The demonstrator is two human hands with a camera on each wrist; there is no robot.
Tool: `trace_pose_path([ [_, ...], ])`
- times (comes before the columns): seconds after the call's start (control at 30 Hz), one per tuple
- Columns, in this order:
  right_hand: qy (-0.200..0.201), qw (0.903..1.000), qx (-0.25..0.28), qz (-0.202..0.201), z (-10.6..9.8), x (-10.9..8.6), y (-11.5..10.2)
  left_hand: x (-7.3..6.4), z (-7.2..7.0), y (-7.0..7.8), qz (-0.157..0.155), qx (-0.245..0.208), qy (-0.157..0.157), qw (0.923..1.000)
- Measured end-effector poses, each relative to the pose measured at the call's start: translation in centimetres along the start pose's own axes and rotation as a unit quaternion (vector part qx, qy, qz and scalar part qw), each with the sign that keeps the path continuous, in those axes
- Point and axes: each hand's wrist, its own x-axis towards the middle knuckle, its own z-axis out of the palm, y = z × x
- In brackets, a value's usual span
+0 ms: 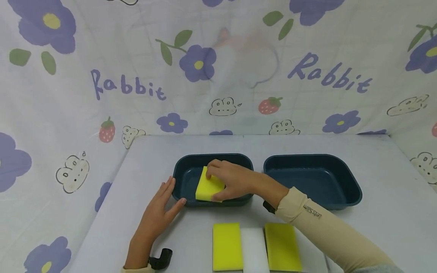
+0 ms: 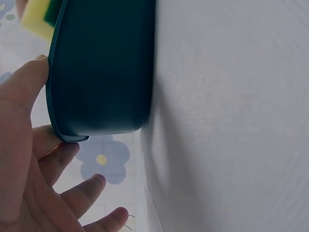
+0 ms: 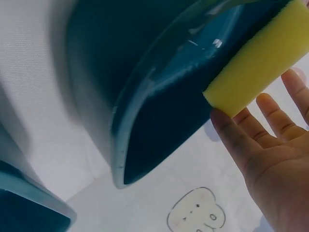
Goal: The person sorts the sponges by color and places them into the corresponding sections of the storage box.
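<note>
A beige sleeve (image 1: 319,221) is slanting inward. Right fingers (image 1: 216,166) are pinching a yellow sponge (image 1: 206,189) against the thumb (image 1: 222,194); left fingers (image 1: 167,188), spread, are touching a tray (image 1: 190,180).

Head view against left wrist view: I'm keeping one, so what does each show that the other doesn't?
Head view only: the right tub, two loose yellow sponges, a white block between them, and the inside floor of the left tub.

Left wrist view only: dark green on the held sponge, and the left tub's outer wall from rim to base.

Both: the left tub, the held sponge, the left grip touching the tub's rim, the table and the flowered cloth.
</note>
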Motion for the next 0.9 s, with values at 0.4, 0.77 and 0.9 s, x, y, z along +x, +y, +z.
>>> trace_pose_path([
  [0.4, -0.013, 0.9996, -0.009, 0.023, 0.6, 1.0, 1.0, -0.1, -0.3, -0.1, 0.001, -0.014, -0.010, 0.9999],
  [0.77, -0.028, 0.9979, -0.054, 0.024, 2.8, 2.0, 1.7, -0.1, -0.3, -0.2, -0.003, -0.012, -0.009, 0.9999],
  [0.9, -0.036, 0.9972, -0.063, 0.021, 2.9, 2.3, 1.7, 0.0, -0.2, -0.2, 0.000, -0.016, -0.007, 0.9998],
])
